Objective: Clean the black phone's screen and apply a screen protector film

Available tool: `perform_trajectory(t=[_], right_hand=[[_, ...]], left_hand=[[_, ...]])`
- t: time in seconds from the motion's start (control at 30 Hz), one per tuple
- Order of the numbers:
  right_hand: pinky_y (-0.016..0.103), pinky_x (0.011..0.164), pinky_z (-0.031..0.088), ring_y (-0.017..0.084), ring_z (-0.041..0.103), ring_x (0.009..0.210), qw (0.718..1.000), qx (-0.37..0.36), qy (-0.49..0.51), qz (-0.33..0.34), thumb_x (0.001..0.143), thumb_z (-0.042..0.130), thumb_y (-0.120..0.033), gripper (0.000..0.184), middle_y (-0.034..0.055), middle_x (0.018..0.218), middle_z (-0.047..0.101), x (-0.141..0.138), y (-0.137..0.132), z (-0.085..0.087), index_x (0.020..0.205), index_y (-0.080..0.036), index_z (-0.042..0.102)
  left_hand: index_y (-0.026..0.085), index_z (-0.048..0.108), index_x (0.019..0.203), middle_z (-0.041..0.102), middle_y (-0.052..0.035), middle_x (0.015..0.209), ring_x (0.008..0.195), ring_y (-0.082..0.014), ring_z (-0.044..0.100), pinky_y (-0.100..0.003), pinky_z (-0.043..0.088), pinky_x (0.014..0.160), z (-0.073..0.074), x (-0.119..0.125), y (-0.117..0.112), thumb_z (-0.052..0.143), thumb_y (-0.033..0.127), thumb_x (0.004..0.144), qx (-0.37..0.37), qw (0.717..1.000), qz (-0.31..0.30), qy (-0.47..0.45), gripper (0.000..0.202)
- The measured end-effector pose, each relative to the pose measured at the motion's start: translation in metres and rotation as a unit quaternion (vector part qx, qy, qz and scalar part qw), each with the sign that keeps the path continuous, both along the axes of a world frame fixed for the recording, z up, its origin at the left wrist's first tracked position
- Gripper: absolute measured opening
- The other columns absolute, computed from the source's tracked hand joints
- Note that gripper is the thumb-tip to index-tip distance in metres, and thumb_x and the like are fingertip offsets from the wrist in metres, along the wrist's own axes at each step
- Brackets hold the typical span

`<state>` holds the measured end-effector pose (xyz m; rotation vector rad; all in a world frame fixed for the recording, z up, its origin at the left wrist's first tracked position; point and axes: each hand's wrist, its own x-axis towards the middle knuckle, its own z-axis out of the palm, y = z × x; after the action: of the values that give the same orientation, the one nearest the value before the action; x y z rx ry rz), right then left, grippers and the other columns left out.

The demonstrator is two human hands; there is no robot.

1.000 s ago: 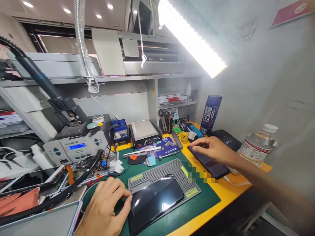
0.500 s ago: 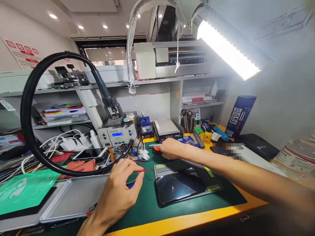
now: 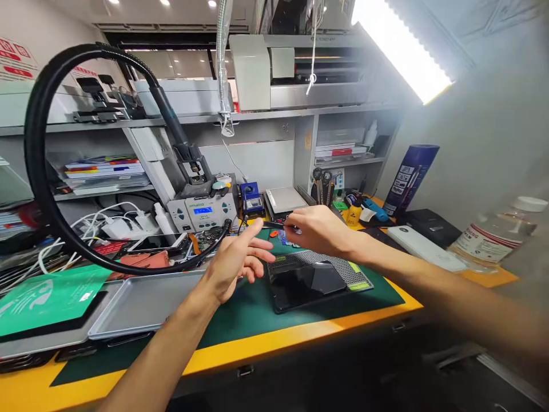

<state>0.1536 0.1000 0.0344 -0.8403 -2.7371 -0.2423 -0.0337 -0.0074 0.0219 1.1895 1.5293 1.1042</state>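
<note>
My right hand (image 3: 317, 229) is closed round a slim black stick-like tool (image 3: 273, 225), raised above the back of the green mat (image 3: 253, 326). The tool points left, and its tip is close to the thumb of my left hand (image 3: 238, 257); whether they touch I cannot tell. My left hand is open, palm turned inward and fingers apart. Below my right hand a black-screened phone or tablet (image 3: 304, 286) lies on a grey perforated pad (image 3: 349, 274). A small orange-red piece (image 3: 274, 233) lies just beneath the tool.
A grey rework station (image 3: 205, 212) stands at the back left, with a thick black hose (image 3: 32, 143) looping forward. An open shallow tray (image 3: 146, 303) lies at left beside a green packet (image 3: 47, 297). A large clear bottle (image 3: 493, 240) stands at right, near a white slab (image 3: 424, 247).
My left hand has opened from a pinch near a thin red strand and moved up and right. My right hand has lifted slightly rightward, with the black tool now visible. The view has tilted down.
</note>
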Motion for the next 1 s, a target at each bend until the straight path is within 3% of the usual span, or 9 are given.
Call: perform_trajectory(t=[0.13,0.2,0.27,0.33,0.43,0.5,0.6,0.8,1.0], right_hand=[[0.033,0.083,0.045,0.017,0.059,0.081,0.996,-0.028,0.041,0.068,0.101,0.052,-0.028,0.029,0.0095,0.084,0.068,0.026,-0.035,-0.005,0.085,-0.014,0.071],[0.033,0.086,0.045,0.018,0.061,0.086,0.992,-0.055,0.086,0.067,0.101,0.054,-0.037,0.029,0.0095,0.092,0.070,0.046,-0.038,-0.005,0.097,-0.016,0.073],[0.032,0.087,0.046,0.019,0.062,0.094,0.985,-0.088,0.144,0.035,0.102,0.051,-0.043,0.037,0.0113,0.105,0.070,0.071,-0.033,-0.006,0.114,-0.016,0.071],[0.029,0.078,0.048,0.019,0.063,0.090,0.973,-0.142,0.180,-0.008,0.104,0.045,-0.044,0.043,0.0119,0.105,0.070,0.097,-0.020,-0.012,0.116,-0.012,0.071],[0.023,0.053,0.038,0.013,0.054,0.059,0.952,-0.259,0.156,-0.043,0.099,0.049,-0.048,0.047,0.0050,0.072,0.065,0.122,-0.001,-0.035,0.089,-0.011,0.076],[0.022,0.049,0.031,0.011,0.046,0.051,0.938,-0.315,0.137,-0.050,0.095,0.051,-0.051,0.048,0.0014,0.062,0.059,0.126,0.008,-0.054,0.081,-0.012,0.075],[0.022,0.053,0.033,0.012,0.048,0.056,0.924,-0.351,0.139,-0.054,0.092,0.053,-0.050,0.045,0.0016,0.067,0.060,0.120,0.010,-0.072,0.087,-0.012,0.075],[0.023,0.062,0.041,0.016,0.058,0.069,0.920,-0.357,0.152,-0.045,0.090,0.059,-0.044,0.037,0.0063,0.081,0.070,0.114,0.011,-0.075,0.093,-0.013,0.077],[0.023,0.066,0.043,0.018,0.060,0.072,0.924,-0.345,0.156,-0.044,0.090,0.059,-0.041,0.034,0.0072,0.080,0.070,0.114,0.011,-0.078,0.093,-0.013,0.078]], left_hand=[[0.012,0.065,0.077,0.071,-0.0087,0.072,0.042,-0.0089,0.054,-0.020,0.035,0.037,0.003,0.037,0.025,0.055,0.048,0.085,-0.030,0.999,0.005,-0.012,0.038],[0.014,0.063,0.076,0.071,-0.0069,0.071,0.042,-0.0079,0.055,-0.019,0.036,0.037,0.004,0.042,0.029,0.055,0.037,0.084,-0.023,1.000,0.001,0.006,0.026],[0.014,0.065,0.079,0.073,-0.0071,0.073,0.047,-0.0102,0.061,-0.018,0.039,0.038,0.006,0.036,0.026,0.058,0.037,0.084,-0.022,0.999,-0.018,0.036,0.024],[0.014,0.066,0.082,0.075,-0.0082,0.072,0.050,-0.0141,0.066,-0.019,0.041,0.038,0.008,0.024,0.018,0.065,0.041,0.082,-0.042,0.996,-0.048,0.070,0.026],[0.014,0.065,0.078,0.071,-0.0079,0.059,0.047,-0.0168,0.066,-0.020,0.044,0.040,0.006,0.011,0.004,0.071,0.045,0.079,-0.087,0.986,-0.084,0.113,0.032],[0.016,0.061,0.071,0.069,-0.0064,0.052,0.044,-0.0152,0.063,-0.020,0.043,0.041,0.002,0.013,-0.004,0.068,0.044,0.081,-0.105,0.981,-0.094,0.135,0.031],[0.019,0.053,0.064,0.063,-0.0027,0.043,0.037,-0.0127,0.057,-0.019,0.041,0.040,-0.006,0.027,-0.008,0.061,0.039,0.087,-0.116,0.975,-0.090,0.165,0.031],[0.020,0.052,0.067,0.061,0.0013,0.040,0.034,-0.0113,0.053,-0.020,0.041,0.040,-0.017,0.046,-0.001,0.053,0.033,0.092,-0.124,0.970,-0.099,0.181,0.028],[0.019,0.053,0.070,0.061,0.0013,0.041,0.033,-0.0109,0.053,-0.019,0.041,0.040,-0.021,0.054,0.008,0.053,0.026,0.092,-0.131,0.968,-0.124,0.173,0.023]])
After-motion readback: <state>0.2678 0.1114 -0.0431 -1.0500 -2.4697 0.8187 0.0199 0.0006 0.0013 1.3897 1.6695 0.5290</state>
